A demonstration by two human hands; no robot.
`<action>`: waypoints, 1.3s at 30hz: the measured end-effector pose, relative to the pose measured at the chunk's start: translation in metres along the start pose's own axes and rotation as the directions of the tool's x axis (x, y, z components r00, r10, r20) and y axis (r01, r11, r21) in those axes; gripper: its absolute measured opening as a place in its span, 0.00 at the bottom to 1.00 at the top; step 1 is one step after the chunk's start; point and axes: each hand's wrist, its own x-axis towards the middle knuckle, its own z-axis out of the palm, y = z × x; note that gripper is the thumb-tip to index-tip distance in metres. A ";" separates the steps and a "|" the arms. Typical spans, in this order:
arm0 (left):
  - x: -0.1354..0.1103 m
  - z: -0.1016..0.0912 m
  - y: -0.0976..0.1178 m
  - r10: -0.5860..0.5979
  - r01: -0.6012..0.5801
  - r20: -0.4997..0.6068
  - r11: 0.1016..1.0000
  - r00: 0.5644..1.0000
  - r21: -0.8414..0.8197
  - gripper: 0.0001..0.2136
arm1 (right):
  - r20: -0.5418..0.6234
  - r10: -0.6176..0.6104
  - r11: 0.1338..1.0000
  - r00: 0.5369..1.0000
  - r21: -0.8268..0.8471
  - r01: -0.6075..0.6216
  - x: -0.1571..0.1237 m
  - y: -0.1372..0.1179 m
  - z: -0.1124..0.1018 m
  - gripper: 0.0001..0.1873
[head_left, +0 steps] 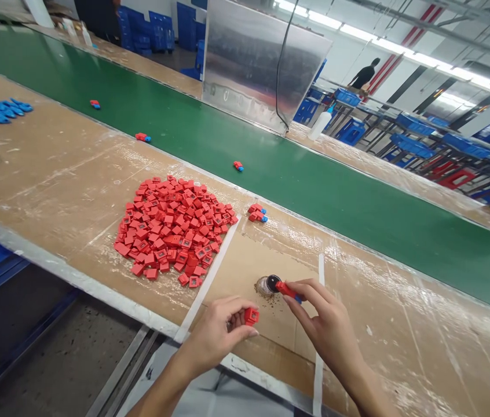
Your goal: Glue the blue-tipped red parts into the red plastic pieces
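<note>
Left hand curled, fingers holding red block, square-hollowed; right hand angled inward, fingers pinching red piece with blue end.

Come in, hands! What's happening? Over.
Left hand: holding red block. Right hand: holding red-blue piece at pot, contact unclear. Red pile leftward, clear of both hands.

A white bottle stands near a metal panel, with a blue crate and a person beyond.
</note>
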 end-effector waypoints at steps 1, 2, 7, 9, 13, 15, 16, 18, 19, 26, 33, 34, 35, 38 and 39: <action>0.000 0.000 0.000 -0.002 0.002 0.002 1.000 1.000 0.001 0.10 | 0.000 0.001 1.000 1.000 0.000 -0.001 0.000 0.001 0.000 0.06; 0.000 0.000 0.001 -0.003 0.003 0.002 1.000 1.000 0.000 0.10 | 0.001 0.000 1.000 1.000 -0.002 0.000 0.000 0.001 0.001 0.06; 0.000 0.000 0.003 0.029 -0.029 0.027 1.000 0.999 -0.009 0.08 | -0.027 -0.003 1.000 1.000 -0.009 0.002 0.003 -0.003 -0.002 0.07; -0.001 -0.001 0.003 0.032 -0.031 0.057 0.999 0.998 -0.025 0.09 | -0.061 0.006 1.000 0.998 0.018 -0.005 0.003 -0.009 -0.005 0.08; -0.002 0.000 0.000 -0.019 0.031 0.109 0.994 0.994 -0.107 0.15 | -0.059 0.065 0.984 0.996 0.169 -0.054 -0.004 -0.028 -0.006 0.09; -0.001 0.001 -0.002 -0.029 0.048 0.128 0.988 0.991 -0.147 0.15 | -0.020 0.089 0.963 0.996 0.256 -0.081 -0.009 -0.036 -0.003 0.09; -0.001 0.001 -0.003 -0.025 0.048 0.136 0.985 0.990 -0.167 0.15 | -0.004 0.096 0.952 0.995 0.291 -0.091 -0.012 -0.039 -0.001 0.09; -0.001 0.001 -0.004 -0.015 0.045 0.149 0.978 0.989 -0.202 0.13 | 0.017 0.114 0.935 0.993 0.337 -0.113 -0.017 -0.042 0.004 0.10; -0.001 0.002 -0.004 -0.010 0.044 0.155 0.975 0.988 -0.216 0.11 | 0.024 0.125 0.929 0.992 0.349 -0.125 -0.018 -0.042 0.006 0.10; 0.000 0.002 -0.003 -0.040 0.090 0.198 0.965 0.979 -0.248 0.10 | 0.049 0.130 0.918 0.990 0.370 -0.139 -0.023 -0.042 0.014 0.09; 0.000 0.002 -0.003 -0.029 0.076 0.192 0.968 0.981 -0.239 0.13 | 0.061 0.122 0.921 0.991 0.364 -0.136 -0.026 -0.042 0.016 0.08; 0.000 0.002 -0.003 -0.026 0.072 0.192 0.968 0.981 -0.239 0.12 | 0.066 0.119 0.921 0.991 0.364 -0.135 -0.026 -0.043 0.016 0.08; 0.000 0.002 -0.003 -0.023 0.068 0.191 0.970 0.981 -0.235 0.11 | 0.073 0.116 0.921 0.991 0.365 -0.135 -0.027 -0.043 0.016 0.08; 0.000 0.002 -0.002 -0.014 0.056 0.194 0.976 0.981 -0.210 0.09 | 0.094 0.096 0.924 0.991 0.362 -0.124 -0.026 -0.043 0.015 0.06; 0.000 0.001 -0.001 -0.016 0.056 0.198 0.978 0.980 -0.200 0.09 | 0.096 0.086 0.926 0.992 0.359 -0.115 -0.026 -0.043 0.015 0.05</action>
